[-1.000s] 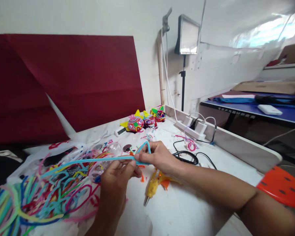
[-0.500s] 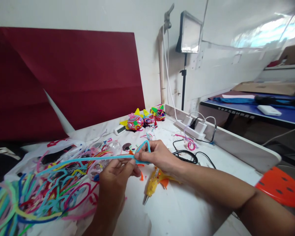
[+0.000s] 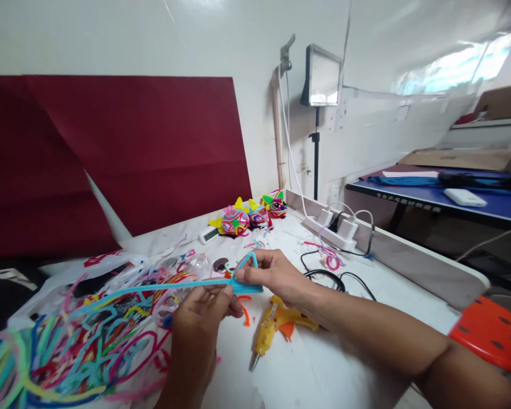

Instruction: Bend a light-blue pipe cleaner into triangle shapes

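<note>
A light blue pipe cleaner (image 3: 153,287) stretches leftward from my hands over the pile of stems. Its right end is bent into a small pointed loop. My left hand (image 3: 206,309) pinches it just below the bend, fingers closed. My right hand (image 3: 268,271) grips the looped part between thumb and fingers, close to the left fingertips. On the table below my right hand lies a yellow glue gun (image 3: 270,329), its nozzle toward me. Orange pipe cleaner bits (image 3: 246,312) lie beside it.
A heap of colourful pipe cleaners (image 3: 106,335) covers the left side. Several decorated fish-like figures (image 3: 235,220) stand at the back beside a small digital display (image 3: 208,234). Right of them are a power strip (image 3: 332,232) and black cable (image 3: 330,277). A red stool (image 3: 494,335) stands at right.
The view has tilted up slightly, so everything sits lower in the picture. My right hand has shifted a little, showing more of the glue gun. Both hands keep their hold on the pipe cleaner.
</note>
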The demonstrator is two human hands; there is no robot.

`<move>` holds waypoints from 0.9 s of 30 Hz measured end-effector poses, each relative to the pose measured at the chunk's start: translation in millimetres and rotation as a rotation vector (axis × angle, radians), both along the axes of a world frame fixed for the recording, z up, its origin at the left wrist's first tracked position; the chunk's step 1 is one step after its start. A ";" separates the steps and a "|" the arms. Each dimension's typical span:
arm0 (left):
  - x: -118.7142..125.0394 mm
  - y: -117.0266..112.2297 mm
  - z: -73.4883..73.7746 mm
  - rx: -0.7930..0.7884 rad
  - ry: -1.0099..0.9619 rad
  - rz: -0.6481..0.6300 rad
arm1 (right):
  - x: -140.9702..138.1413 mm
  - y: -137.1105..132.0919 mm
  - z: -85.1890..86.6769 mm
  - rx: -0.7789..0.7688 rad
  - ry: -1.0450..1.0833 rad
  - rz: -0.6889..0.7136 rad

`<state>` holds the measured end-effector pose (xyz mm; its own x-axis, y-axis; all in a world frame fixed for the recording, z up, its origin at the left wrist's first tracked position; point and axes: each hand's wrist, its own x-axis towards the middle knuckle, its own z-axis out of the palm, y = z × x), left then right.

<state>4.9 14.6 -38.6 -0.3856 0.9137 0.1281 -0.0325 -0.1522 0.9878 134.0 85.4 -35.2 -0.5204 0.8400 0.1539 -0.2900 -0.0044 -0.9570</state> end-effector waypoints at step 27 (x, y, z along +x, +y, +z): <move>2.4 -1.9 0.2 0.012 0.065 0.027 | -0.2 0.6 -4.8 0.026 -0.050 0.050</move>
